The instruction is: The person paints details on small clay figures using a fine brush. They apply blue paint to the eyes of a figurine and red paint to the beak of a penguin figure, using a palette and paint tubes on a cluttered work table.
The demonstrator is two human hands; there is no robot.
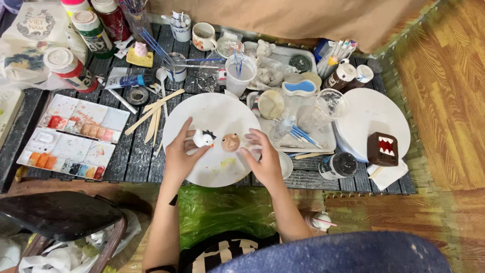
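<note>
Cluttered with paint jars, our dark slatted table [132, 151] carries a white plate [212, 108], above which our left hand [181, 154] pinches a white figurine [203, 138] and our right hand [262, 156] pinches a tan clay head [231, 142], seemingly mid-decoration, needing steadiness next.

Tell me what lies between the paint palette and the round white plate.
In the head view, loose wooden sticks lie on the dark slatted table between the paint palette and round white plate.

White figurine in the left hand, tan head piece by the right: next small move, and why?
Probably bring the tan head piece to the white figurine. The left hand holds the figurine over the white plate; the right hand fingertips are at the head piece, with a small gap between the two.
</note>
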